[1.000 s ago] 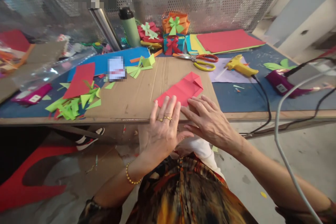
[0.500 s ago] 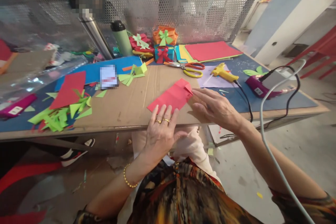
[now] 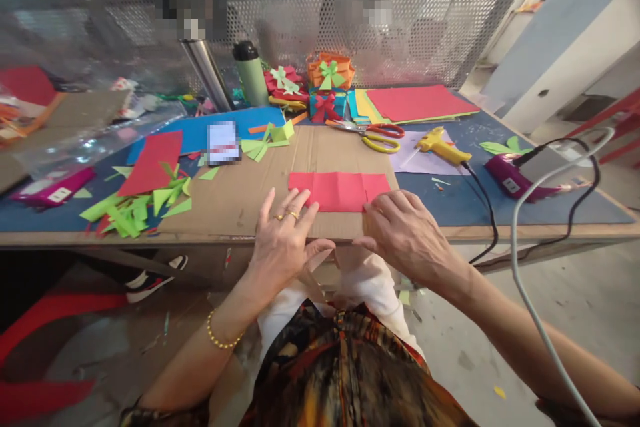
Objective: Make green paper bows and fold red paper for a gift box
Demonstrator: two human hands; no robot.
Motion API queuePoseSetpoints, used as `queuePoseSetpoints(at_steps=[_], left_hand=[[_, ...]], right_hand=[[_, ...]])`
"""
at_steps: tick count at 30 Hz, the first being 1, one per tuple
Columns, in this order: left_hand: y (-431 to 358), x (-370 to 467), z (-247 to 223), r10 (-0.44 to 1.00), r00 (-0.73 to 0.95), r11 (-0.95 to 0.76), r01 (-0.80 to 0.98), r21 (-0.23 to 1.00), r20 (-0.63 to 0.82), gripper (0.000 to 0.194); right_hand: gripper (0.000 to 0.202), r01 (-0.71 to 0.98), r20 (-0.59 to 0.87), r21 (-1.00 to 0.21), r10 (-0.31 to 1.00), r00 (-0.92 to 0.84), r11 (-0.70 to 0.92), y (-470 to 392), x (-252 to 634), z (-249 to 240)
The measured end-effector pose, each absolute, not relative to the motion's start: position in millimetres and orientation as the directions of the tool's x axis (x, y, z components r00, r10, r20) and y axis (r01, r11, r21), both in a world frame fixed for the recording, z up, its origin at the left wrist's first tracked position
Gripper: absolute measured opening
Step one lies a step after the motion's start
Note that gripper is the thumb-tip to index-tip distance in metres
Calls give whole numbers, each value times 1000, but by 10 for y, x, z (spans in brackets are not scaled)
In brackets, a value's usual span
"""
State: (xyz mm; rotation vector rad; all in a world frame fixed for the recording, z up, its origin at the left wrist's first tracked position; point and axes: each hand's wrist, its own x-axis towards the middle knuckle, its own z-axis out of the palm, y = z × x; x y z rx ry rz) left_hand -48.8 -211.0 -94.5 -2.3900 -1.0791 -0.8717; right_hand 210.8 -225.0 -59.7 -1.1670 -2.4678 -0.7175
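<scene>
A creased red paper strip [image 3: 340, 191] lies lengthwise across the brown cardboard [image 3: 240, 203] near the table's front edge. My left hand [image 3: 285, 240] rests at the strip's lower left corner, its fingers spread and a fingertip touching the paper. At the lower right corner is my right hand [image 3: 405, 230], its fingers bent and lying on the cardboard, thumb stretched out to the left. Neither hand is gripping the paper.
Scissors [image 3: 373, 133] and a yellow glue gun [image 3: 443, 147] lie behind and to the right. Green scraps [image 3: 133, 213] and a phone [image 3: 223, 143] are on the left. A grey cable [image 3: 520, 267] hangs at the right; bottles [image 3: 251, 77] stand behind.
The red strip has been turned from a slant to straight across, and its folded right end now lies flat. My left hand has moved left, and my right hand has come lower.
</scene>
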Motion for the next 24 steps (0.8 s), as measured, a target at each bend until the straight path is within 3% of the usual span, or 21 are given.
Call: queuePoseSetpoints(at_steps=[9,18,24], left_hand=[[-2111,-526,-1002,533,545,-637,762,-117,647,65],[-2141,-370,-925,587,592,-584,782,-217,553,84],[-2169,-304,-880,636,588,-565,796,-217,500,92]], right_hand=[[58,791,486,308,628,-608,528,-2276,2058,-746],[72,822,490,280,662,-567,496,-2358,2000,-824],[73,813,446,282,680,-581,510,-2364,1965,-761]])
